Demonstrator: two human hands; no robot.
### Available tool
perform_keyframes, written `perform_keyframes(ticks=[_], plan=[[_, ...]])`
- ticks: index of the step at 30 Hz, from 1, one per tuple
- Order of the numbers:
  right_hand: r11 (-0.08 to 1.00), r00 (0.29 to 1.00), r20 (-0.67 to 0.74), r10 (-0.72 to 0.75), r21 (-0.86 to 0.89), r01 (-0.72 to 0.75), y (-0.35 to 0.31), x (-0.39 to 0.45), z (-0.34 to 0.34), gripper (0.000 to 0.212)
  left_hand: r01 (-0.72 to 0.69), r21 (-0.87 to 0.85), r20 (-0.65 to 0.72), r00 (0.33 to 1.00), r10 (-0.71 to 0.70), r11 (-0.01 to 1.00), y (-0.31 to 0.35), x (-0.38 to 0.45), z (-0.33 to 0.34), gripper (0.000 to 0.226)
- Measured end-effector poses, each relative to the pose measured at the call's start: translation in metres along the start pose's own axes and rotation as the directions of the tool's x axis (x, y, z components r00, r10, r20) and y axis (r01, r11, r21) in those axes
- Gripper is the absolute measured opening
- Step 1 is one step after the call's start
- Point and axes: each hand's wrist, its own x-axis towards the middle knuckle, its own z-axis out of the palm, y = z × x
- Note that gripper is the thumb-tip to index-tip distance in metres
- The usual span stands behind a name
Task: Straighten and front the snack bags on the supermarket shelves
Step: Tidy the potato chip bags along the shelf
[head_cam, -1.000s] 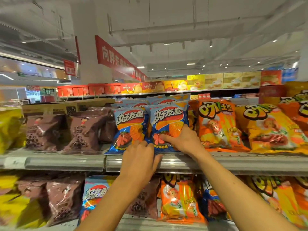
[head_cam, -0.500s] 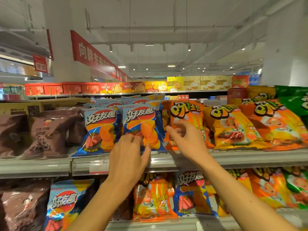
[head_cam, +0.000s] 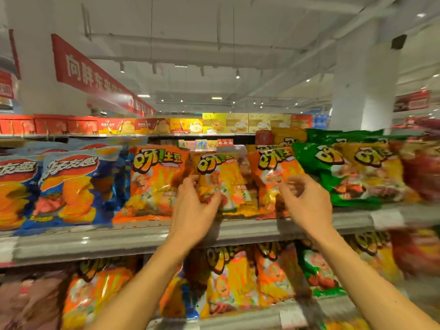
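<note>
Both hands leave the blue bags [head_cam: 69, 191] and shift rightward along the shelf [head_cam: 262, 228]. The left hand [head_cam: 194, 206] now touches the yellow bag [head_cam: 228, 184]; the right hand [head_cam: 307, 203] reaches the neighbouring orange bag [head_cam: 273, 172], fingers loosely curled.

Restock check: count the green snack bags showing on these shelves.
2 clearly. One green bag stands on the upper shelf, right of the orange bags, just past the right hand. Another green bag sits on the shelf below. More green shows behind the upper one; blur hides how many.
</note>
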Motion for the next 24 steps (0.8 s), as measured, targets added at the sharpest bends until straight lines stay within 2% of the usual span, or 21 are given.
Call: perform_keyframes(ticks=[3, 6, 8, 10, 12, 14, 16, 19, 24], plan=[[0.99, 1.0, -0.002, -0.017, -0.142, 0.017, 0.037, 0.026, -0.021, 0.062, 0.102, 0.021, 0.008, 0.995, -0.102, 0.995, 0.012, 0.013, 0.028, 0.094], [0.985, 0.985, 0.17, 0.005, -0.17, 0.024, 0.05, 0.044, -0.028, 0.102, 0.245, 0.069, 0.063, 0.966, -0.249, 0.967, 0.015, 0.024, 0.035, 0.127], [0.991, 0.941, 0.334, 0.058, -0.133, -0.014, 0.052, 0.058, -0.027, 0.125, 0.32, 0.071, 0.134, 0.935, -0.327, 0.945, 0.013, 0.032, 0.034, 0.132], [0.991, 0.879, 0.463, 0.112, -0.115, -0.066, 0.05, 0.073, -0.024, 0.136, 0.345, 0.062, 0.213, 0.912, -0.35, 0.937, 0.008, 0.042, 0.032, 0.12], [0.99, 0.815, 0.563, 0.138, -0.09, -0.106, 0.049, 0.083, -0.019, 0.13, 0.323, 0.0, 0.286, 0.907, -0.309, 0.946, 0.004, 0.048, 0.032, 0.091], [0.996, 0.781, 0.618, 0.089, -0.031, -0.089, 0.049, 0.089, -0.013, 0.105, 0.27, -0.058, 0.344, 0.909, -0.235, 0.961, 0.006, 0.049, 0.032, 0.055], [0.995, 0.761, 0.644, 0.071, 0.009, -0.1, 0.048, 0.089, -0.007, 0.098, 0.228, -0.106, 0.386, 0.907, -0.171, 0.968, 0.009, 0.047, 0.032, 0.036], [0.993, 0.778, 0.624, 0.066, 0.034, -0.111, 0.044, 0.085, 0.0, 0.099, 0.21, -0.131, 0.389, 0.91, -0.145, 0.969, 0.006, 0.044, 0.029, 0.032], [1.0, 0.844, 0.536, 0.01, -0.029, 0.006, 0.033, 0.078, -0.002, 0.095, 0.242, -0.12, 0.345, 0.92, -0.188, 0.963, 0.003, 0.043, 0.027, 0.039]])
